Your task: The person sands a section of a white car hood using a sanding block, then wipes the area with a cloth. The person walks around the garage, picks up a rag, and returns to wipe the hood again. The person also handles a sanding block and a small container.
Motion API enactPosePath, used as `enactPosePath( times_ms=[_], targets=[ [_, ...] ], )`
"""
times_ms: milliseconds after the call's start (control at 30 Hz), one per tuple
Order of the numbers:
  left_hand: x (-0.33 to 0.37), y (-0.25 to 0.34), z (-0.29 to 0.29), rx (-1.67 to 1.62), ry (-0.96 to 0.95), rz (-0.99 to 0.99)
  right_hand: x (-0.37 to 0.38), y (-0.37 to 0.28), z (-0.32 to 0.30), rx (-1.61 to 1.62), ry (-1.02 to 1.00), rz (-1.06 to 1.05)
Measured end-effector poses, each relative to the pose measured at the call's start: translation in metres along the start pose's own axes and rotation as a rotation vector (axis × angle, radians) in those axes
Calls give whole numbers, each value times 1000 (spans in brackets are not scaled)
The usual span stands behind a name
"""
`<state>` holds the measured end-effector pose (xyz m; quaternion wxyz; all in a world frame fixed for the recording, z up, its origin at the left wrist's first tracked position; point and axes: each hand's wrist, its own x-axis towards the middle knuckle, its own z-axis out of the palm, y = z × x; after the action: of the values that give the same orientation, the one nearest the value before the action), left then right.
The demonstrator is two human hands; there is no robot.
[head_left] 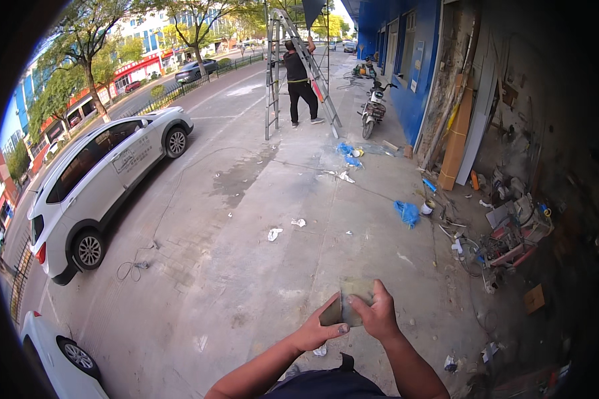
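Observation:
In front of my body both hands hold a small, thin grey-brown sheet (361, 288) with an upright fold or edge near its middle. Its exact kind is not clear. My left hand (315, 330) is closed on the lower left part, its thumb tip dark with dirt. The thumb of my right hand (381, 316) presses on the sheet's face, while the other fingers are mostly hidden behind it. Beneath the hands lies the dusty grey pavement (273, 279).
Ahead, a person (299, 83) in dark clothes stands by a metal stepladder (276, 80). A white car (123, 169) is parked left; a scooter (374, 110) stands right. Blue plastic (406, 213), scrap paper (275, 234), a cable (133, 266) and piled tools (512, 229) lie around.

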<state>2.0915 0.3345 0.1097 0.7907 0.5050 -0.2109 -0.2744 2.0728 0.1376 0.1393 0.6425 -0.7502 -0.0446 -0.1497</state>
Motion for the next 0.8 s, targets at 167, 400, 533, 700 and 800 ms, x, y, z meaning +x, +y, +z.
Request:
enactPosePath(
  times_ms=[167, 400, 533, 700, 800],
  targets=[
    [-4, -5, -7, -71, -12, 17, -2, 4, 5, -196, -385, -199],
    [-12, -21, -13, 84, 22, -17, -1, 6, 12, 310, -85, 170],
    [-16, -23, -18, 19, -32, -124, -1, 5, 15, -123, -431, 16],
    [-22, -13, -15, 133, -24, -142, -5, 2, 12, 176, -266, 232],
    [-17, -12, -13, 47, -70, -57, -10, 3, 10, -113, -379, 8]
  ],
)
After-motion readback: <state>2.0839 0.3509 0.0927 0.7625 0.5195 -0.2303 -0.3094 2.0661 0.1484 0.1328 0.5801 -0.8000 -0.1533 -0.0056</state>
